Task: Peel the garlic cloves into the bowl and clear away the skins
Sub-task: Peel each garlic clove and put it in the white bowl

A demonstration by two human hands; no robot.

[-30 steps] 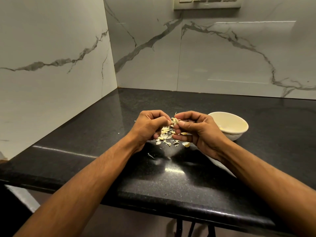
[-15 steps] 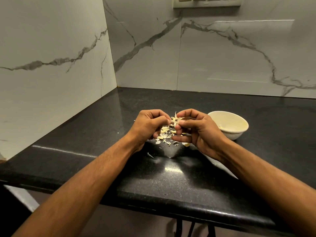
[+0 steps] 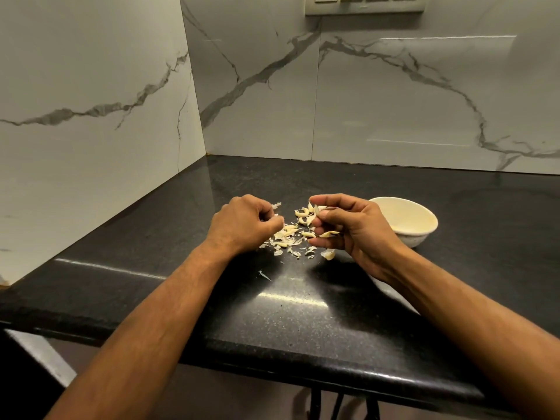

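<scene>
Papery skins (image 3: pixel 289 237) scattered on speckled black counter (image 3: pixel 303 322); round bowl (image 3: pixel 406 221) beside.

The left hand (image 3: pixel 245 224) shows only its back; its curled fingers face away, so whether they pinch a scrap of skin cannot be told. The right hand (image 3: pixel 348 225) grips a pale clove (image 3: pixel 328 234) — most of it is covered by fingers, so peeled or not is unclear. In the scattered skins (image 3: pixel 288 237) cloves and peel are too small to separate. The bowl (image 3: pixel 424 234) hides its near-left rim behind the right hand — its contents are a faint yellowish blur. The switch plate (image 3: pixel 363 4) is cut off by the top edge, and the surface (image 3: pixel 454 283) runs past the right.
</scene>
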